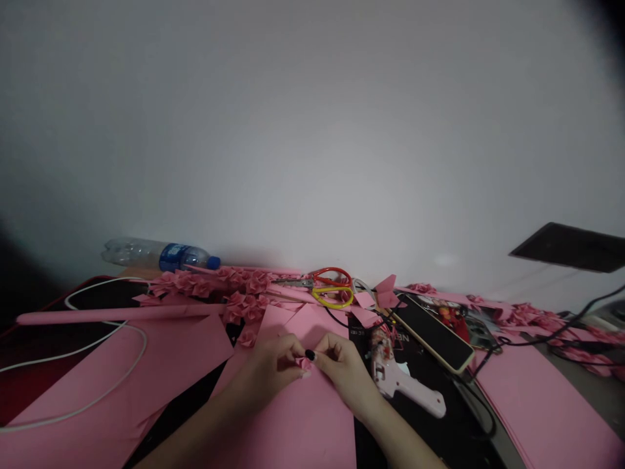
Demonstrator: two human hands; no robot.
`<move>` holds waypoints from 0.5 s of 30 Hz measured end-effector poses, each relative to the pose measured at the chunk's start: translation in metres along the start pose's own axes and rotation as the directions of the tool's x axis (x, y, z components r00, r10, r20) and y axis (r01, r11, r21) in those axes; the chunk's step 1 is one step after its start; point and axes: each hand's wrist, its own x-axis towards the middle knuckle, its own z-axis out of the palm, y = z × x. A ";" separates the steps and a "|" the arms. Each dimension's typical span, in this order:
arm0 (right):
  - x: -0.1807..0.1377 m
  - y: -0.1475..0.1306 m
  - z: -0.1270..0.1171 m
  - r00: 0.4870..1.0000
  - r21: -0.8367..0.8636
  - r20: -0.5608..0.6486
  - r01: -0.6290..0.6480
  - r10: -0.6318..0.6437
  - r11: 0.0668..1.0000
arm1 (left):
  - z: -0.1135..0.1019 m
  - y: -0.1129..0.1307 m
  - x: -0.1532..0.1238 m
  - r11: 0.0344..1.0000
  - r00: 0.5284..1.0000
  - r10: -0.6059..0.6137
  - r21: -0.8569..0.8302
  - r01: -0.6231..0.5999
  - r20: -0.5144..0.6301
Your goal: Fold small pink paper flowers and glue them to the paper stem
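Observation:
A small folded pink paper flower (303, 362) is pinched between my two hands, just above a pink paper sheet (312, 423). My left hand (276, 361) closes its thumb and fingertips on the flower's left side. From the right, my right hand (339, 365) holds it with the thumb, which has a dark nail, against the bent fingers. Part of the flower is hidden behind the fingertips. Close beyond my left hand lies another pink paper flower (247, 335). To the right of my right hand rests a pale pink glue gun (407, 384).
Scissors with red and yellow handles (333, 288) lie near the wall among several paper flowers (195, 281). A plastic bottle (141, 253) lies on its side at left. A phone (434, 332), dark cables, a white cord (97, 413) and stacked pink paper (547, 404) surround the work area.

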 end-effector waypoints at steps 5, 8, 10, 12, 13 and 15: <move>0.001 0.003 0.001 1.000 0.027 -0.029 -0.007 0.008 1.000 | -0.001 -0.004 0.003 0.999 0.999 0.031 -0.025 -0.031 0.007; 0.002 0.005 0.000 1.000 0.031 -0.019 -0.021 0.021 0.999 | 0.000 -0.007 0.004 1.000 1.000 0.021 -0.022 -0.021 -0.001; 0.003 0.005 0.000 1.000 0.020 0.007 -0.030 0.030 0.999 | 0.000 -0.009 0.005 0.998 0.999 0.045 -0.050 -0.044 0.012; 0.002 0.004 -0.001 0.999 0.012 0.031 -0.033 0.033 0.999 | 0.001 -0.010 0.005 0.996 0.998 0.062 -0.060 -0.061 0.009; 0.002 0.004 -0.001 0.999 0.011 0.039 -0.034 0.033 0.999 | 0.001 -0.010 0.005 0.997 0.998 0.062 -0.056 -0.062 0.008; 0.002 0.003 -0.001 0.999 0.018 0.043 -0.031 0.030 0.999 | 0.000 -0.009 0.004 0.997 0.998 0.062 -0.037 -0.061 0.007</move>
